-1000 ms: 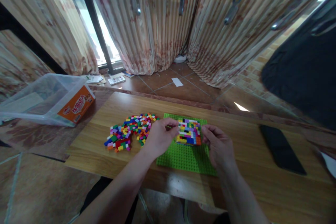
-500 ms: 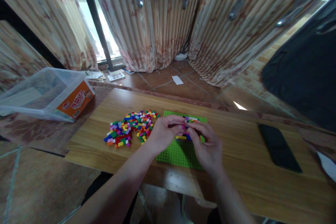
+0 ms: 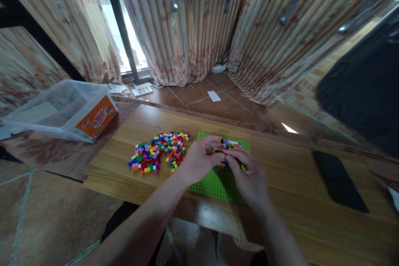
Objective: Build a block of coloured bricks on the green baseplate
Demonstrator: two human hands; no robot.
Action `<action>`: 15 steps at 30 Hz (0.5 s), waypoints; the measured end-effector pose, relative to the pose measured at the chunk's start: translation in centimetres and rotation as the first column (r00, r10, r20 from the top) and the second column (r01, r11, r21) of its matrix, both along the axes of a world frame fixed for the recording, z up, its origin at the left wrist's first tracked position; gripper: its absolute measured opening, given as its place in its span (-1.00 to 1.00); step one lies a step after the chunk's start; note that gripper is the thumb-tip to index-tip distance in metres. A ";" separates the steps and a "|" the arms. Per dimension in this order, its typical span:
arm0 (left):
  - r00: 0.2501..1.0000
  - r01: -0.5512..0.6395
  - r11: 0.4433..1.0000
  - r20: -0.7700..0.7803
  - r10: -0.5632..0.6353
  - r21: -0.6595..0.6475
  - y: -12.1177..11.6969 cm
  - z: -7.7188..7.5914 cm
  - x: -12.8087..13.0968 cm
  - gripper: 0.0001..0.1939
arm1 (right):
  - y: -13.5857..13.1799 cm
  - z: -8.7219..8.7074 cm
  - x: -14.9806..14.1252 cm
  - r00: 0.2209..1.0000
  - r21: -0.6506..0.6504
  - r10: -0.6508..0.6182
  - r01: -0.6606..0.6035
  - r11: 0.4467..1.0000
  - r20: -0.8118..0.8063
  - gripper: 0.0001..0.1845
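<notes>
On the wooden table lies a green studded baseplate (image 3: pixel 215 185). It bears a low build of many-coloured toy bricks (image 3: pixel 234 144), largely hidden behind my fingers. Over this build the fingertips of my left hand (image 3: pixel 201 160) and my right hand (image 3: pixel 249 176) come together in two pinches. Whatever sits between the fingertips is too small and covered to make out. Left of the baseplate, close to my left wrist, spreads a loose heap of small toy bricks (image 3: pixel 146 162) in many colours.
A black phone (image 3: pixel 339 181) lies on the table (image 3: pixel 289 174) at the right. Beyond the table's left end stands a clear plastic bin (image 3: pixel 62 126) with an orange label. Striped curtains (image 3: pixel 199 29) hang behind, and papers (image 3: pixel 141 91) lie on the floor.
My right hand has moved left from the build's right edge to meet my left fingertips over it. In the last half second both hands stay nearly in place while the view shifts slightly.
</notes>
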State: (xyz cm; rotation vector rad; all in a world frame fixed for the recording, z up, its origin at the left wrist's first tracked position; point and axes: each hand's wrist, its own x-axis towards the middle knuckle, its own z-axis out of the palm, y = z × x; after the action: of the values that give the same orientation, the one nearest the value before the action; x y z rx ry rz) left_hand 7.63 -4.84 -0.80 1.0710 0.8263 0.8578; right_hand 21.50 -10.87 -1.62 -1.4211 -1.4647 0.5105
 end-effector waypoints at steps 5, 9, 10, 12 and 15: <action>0.999 0.016 0.999 -0.029 -0.015 0.031 -0.2 0.2 0.0 -0.58 | -0.2 0.0 0.9 0.997 -0.047 -0.006 0.003 0.999 -0.073 -0.86; 0.997 0.019 0.996 -0.070 -0.013 0.090 -0.1 0.4 -0.2 -0.63 | -0.2 -0.3 2.6 0.986 -0.071 -0.133 0.126 0.990 -0.105 -0.84; 0.995 0.009 0.993 -0.098 0.003 0.118 0.0 0.4 -0.3 -0.65 | -0.2 -0.4 3.1 0.977 -0.088 -0.179 0.170 0.982 -0.116 -0.83; 0.985 -0.019 0.984 -0.166 0.049 0.179 0.2 0.2 -0.4 -0.69 | -0.1 -0.7 4.1 0.959 -0.127 -0.255 0.240 0.962 -0.120 -0.80; 0.965 -0.050 0.971 -0.240 0.107 0.232 0.5 -0.2 -0.6 -0.72 | 0.0 -1.3 5.0 0.957 -0.182 -0.273 0.252 0.950 -0.102 -0.78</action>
State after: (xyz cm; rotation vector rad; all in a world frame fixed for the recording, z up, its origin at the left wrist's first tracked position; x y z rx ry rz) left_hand 7.04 -4.33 -1.00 1.3734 1.0059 0.9100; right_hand 26.47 -10.86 -2.95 -1.6572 -1.1308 0.5531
